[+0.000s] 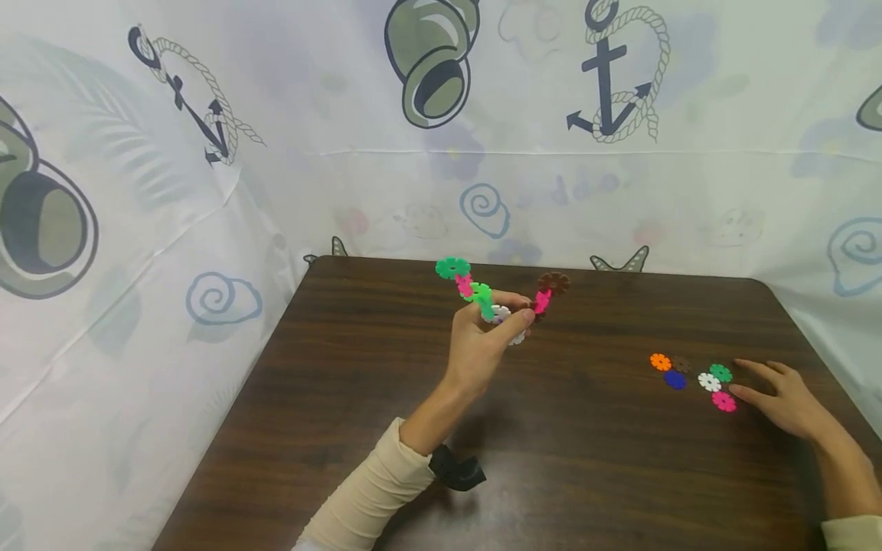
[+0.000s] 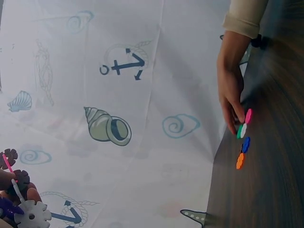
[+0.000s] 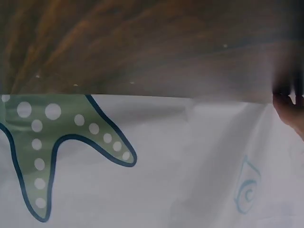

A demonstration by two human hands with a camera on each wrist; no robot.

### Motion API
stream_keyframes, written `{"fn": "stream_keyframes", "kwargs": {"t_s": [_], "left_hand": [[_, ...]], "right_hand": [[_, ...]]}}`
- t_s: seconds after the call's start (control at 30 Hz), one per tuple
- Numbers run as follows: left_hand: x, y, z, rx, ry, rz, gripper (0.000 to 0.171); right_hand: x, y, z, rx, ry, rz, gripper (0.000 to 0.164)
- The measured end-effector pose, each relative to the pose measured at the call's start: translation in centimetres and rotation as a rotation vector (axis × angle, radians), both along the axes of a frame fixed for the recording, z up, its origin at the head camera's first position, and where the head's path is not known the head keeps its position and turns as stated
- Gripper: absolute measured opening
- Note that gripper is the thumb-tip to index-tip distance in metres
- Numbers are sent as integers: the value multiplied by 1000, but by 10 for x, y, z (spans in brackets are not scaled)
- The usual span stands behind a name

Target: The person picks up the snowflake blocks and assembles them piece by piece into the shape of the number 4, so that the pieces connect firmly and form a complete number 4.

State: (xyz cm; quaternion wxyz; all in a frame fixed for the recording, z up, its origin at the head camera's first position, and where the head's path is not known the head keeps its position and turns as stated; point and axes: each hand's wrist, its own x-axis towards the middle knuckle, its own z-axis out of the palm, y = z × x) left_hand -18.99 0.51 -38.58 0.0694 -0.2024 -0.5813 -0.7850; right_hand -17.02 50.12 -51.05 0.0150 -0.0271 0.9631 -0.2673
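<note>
My left hand [image 1: 472,353] grips a chain of interlocking flower-shaped plastic discs [image 1: 480,295] above the middle of the table. Green and pink discs stand up at its left end, white ones lie low by the fingers, and a pink and a brown disc [image 1: 554,283] rise at the right. In the left wrist view a purple disc [image 2: 8,207] also shows beside a white disc [image 2: 32,216]. At the right, my right hand [image 1: 785,402] reaches low with fingers extended, fingertips close to a loose green disc [image 1: 720,373], a white disc [image 1: 709,382] and a pink disc [image 1: 723,402].
Left of that cluster lie an orange disc [image 1: 660,362], a brown disc [image 1: 681,365] and a blue disc [image 1: 675,380]. They rest on a dark wooden table [image 1: 331,383]. A printed white curtain [image 1: 372,191] hangs behind and beside it. A black strap [image 1: 458,470] hangs at the left wrist.
</note>
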Motion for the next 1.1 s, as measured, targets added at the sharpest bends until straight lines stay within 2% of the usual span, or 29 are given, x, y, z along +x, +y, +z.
{"fn": "stream_keyframes", "kwargs": {"t_s": [0.17, 0.27, 0.43, 0.6, 0.8, 0.97, 1.1], "left_hand": [[1, -1, 2, -9, 9, 7, 20], [1, -2, 2, -14, 11, 6, 20], [2, -4, 2, -15, 9, 4, 20], [3, -5, 3, 0, -4, 3, 21], [3, -6, 5, 19, -1, -14, 19], [2, -4, 5, 58, 28, -82, 12], [2, -3, 6, 55, 47, -107, 14]], "right_hand": [[-3, -9, -1, -23, 38, 6, 61], [-6, -15, 0, -28, 85, 28, 52], [-14, -25, 4, 11, 140, 30, 37], [-16, -36, 12, 62, 90, -72, 42], [-17, -51, 17, 53, 114, -106, 37], [-15, -65, 25, -15, 142, -131, 43], [-11, -80, 42, -75, 174, -172, 49]]}}
